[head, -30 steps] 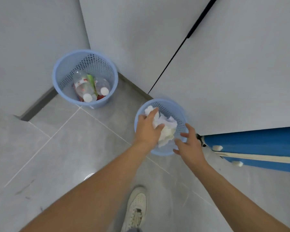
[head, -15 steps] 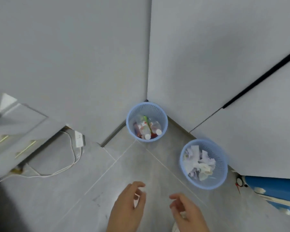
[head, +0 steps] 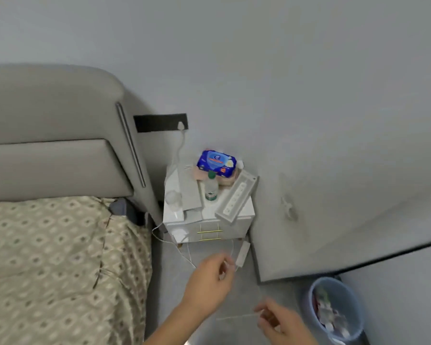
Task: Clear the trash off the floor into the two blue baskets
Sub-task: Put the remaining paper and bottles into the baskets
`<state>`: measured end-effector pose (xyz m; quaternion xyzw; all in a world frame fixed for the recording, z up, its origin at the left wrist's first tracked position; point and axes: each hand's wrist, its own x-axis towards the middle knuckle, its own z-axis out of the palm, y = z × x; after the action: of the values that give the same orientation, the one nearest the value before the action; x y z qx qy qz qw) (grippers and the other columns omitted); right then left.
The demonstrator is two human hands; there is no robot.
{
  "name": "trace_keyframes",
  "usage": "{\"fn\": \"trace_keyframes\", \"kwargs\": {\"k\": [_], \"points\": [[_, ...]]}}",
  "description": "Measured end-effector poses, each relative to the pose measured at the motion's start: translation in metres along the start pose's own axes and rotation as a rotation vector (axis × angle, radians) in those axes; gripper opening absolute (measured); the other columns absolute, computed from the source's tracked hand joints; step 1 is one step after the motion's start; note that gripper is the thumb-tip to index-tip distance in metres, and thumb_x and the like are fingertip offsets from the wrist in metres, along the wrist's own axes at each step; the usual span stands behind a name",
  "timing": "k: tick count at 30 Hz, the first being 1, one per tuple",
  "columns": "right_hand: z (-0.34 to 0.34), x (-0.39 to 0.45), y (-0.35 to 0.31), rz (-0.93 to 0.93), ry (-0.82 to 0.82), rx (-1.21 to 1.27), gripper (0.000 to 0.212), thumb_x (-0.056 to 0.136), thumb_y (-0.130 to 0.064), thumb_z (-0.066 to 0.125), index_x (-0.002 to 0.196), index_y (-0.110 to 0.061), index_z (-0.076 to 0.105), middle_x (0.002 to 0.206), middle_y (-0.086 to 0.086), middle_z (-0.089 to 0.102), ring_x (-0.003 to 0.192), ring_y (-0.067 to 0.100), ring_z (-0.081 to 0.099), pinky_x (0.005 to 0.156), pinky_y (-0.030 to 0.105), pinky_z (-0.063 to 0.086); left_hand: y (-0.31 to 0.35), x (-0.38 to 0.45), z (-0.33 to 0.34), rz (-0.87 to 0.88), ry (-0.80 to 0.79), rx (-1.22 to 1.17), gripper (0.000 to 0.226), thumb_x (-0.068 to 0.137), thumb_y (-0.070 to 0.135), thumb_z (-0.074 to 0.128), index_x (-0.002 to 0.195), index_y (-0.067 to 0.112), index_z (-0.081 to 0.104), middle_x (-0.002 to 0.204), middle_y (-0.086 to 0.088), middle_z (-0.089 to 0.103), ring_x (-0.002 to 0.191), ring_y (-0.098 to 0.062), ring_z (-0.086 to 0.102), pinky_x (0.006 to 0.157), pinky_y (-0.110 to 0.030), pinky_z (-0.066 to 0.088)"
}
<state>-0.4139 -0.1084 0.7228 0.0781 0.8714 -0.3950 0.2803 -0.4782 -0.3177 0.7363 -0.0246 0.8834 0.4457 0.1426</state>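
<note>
One blue basket (head: 309, 298) stands on the grey floor at the lower right, against the wall, with bottles inside it. The second blue basket is out of view. My left hand (head: 209, 280) hovers over the floor in the lower middle, fingers loosely curled with nothing in them. My right hand (head: 281, 322) is lower and to the right, just left of the basket, fingers apart and holding nothing. The picture is blurred by motion.
A bed (head: 55, 257) with a patterned cover and grey headboard fills the left. A white nightstand (head: 244, 215) by the wall carries a blue tissue pack (head: 215, 161), a water bottle (head: 211, 188) and a power strip (head: 235, 197). White cables (head: 184, 255) trail on the floor.
The view has swung left from the corner with both baskets to the bed and nightstand. My hands let go of the white paper in the basket and now hold nothing.
</note>
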Motion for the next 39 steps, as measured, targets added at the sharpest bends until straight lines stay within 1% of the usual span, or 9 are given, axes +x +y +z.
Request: {"fn": "trace_keyframes", "kwargs": {"k": [4,8,13,18,25,30,33,35,39], "points": [[-0.007,0.031,-0.085,-0.047,0.03,0.014,0.033,0.088,-0.017,0.07,0.093,-0.049,0.064,0.092,-0.005,0.068,0.062,0.002,0.056,0.064,0.025,0.054,-0.019,0.027,-0.097,-0.031,0.096,-0.051,0.003,0.091,0.03,0.059,0.092,0.031,0.063,0.081,0.008,0.065,0.08,-0.008,0.063,0.079,-0.032,0.052],[-0.002,0.095,-0.122,-0.052,-0.016,-0.016,0.033,0.091,-0.013,0.066,0.097,-0.045,0.06,0.093,0.005,0.069,0.061,0.003,0.055,0.067,0.017,0.05,-0.054,0.079,-0.142,-0.093,0.172,-0.022,0.006,0.091,0.025,0.064,0.091,0.03,0.063,0.076,0.007,0.065,0.071,-0.007,0.062,0.074,-0.034,0.053],[-0.007,0.209,-0.143,-0.15,0.096,-0.07,0.031,0.091,-0.031,0.066,0.12,-0.04,0.056,0.11,-0.019,0.05,0.082,0.008,0.063,0.082,0.039,0.06,-0.101,0.156,-0.138,-0.195,0.146,0.09,0.026,0.092,0.031,0.064,0.118,0.03,0.061,0.098,0.006,0.061,0.082,-0.011,0.064,0.082,-0.037,0.055],[-0.024,0.341,-0.178,-0.22,0.257,-0.189,0.058,0.092,-0.038,0.071,0.14,-0.041,0.038,0.14,-0.005,0.036,0.107,0.019,0.063,0.083,0.035,0.058,-0.151,0.249,-0.127,-0.306,0.1,0.307,0.049,0.091,0.042,0.058,0.138,0.033,0.047,0.118,0.0,0.058,0.106,-0.022,0.064,0.086,-0.039,0.054],[0.003,0.461,-0.168,-0.258,0.313,-0.339,0.064,0.09,-0.044,0.071,0.145,-0.036,0.04,0.141,0.001,0.034,0.121,0.022,0.055,0.082,0.037,0.058,-0.232,0.365,-0.092,-0.384,-0.009,0.637,0.087,0.085,0.052,0.068,0.155,0.041,0.018,0.141,-0.006,0.032,0.123,-0.033,0.045,0.079,-0.044,0.052],[0.023,0.484,-0.159,-0.281,0.317,-0.388,0.039,0.091,-0.041,0.072,0.124,-0.03,0.054,0.133,-0.001,0.047,0.103,0.015,0.054,0.076,0.027,0.048,-0.282,0.387,-0.073,-0.255,-0.078,0.673,0.066,0.09,0.039,0.067,0.147,0.033,0.033,0.136,-0.009,0.034,0.113,-0.032,0.05,0.084,-0.046,0.057],[0.025,0.476,-0.156,-0.286,0.381,-0.305,0.031,0.087,-0.034,0.078,0.111,-0.024,0.059,0.122,-0.004,0.049,0.096,0.014,0.053,0.073,0.027,0.048,-0.288,0.377,-0.081,-0.167,-0.045,0.666,0.059,0.09,0.039,0.067,0.14,0.03,0.039,0.126,-0.006,0.04,0.103,-0.027,0.055,0.072,-0.04,0.056],[0.024,0.453,-0.157,-0.269,0.403,-0.241,0.028,0.086,-0.029,0.079,0.104,-0.023,0.059,0.115,-0.009,0.047,0.088,0.007,0.053,0.071,0.019,0.044,-0.276,0.354,-0.093,-0.158,-0.029,0.638,0.056,0.09,0.043,0.065,0.138,0.03,0.039,0.121,-0.003,0.041,0.1,-0.024,0.058,0.062,-0.034,0.049],[0.012,0.364,-0.176,-0.159,0.43,-0.119,0.028,0.084,-0.028,0.08,0.099,-0.029,0.057,0.103,-0.014,0.041,0.077,-0.002,0.055,0.068,0.02,0.043,-0.219,0.292,-0.139,-0.169,-0.071,0.574,0.057,0.089,0.059,0.056,0.135,0.031,0.037,0.123,0.003,0.043,0.104,-0.023,0.065,0.067,-0.036,0.05]]}}
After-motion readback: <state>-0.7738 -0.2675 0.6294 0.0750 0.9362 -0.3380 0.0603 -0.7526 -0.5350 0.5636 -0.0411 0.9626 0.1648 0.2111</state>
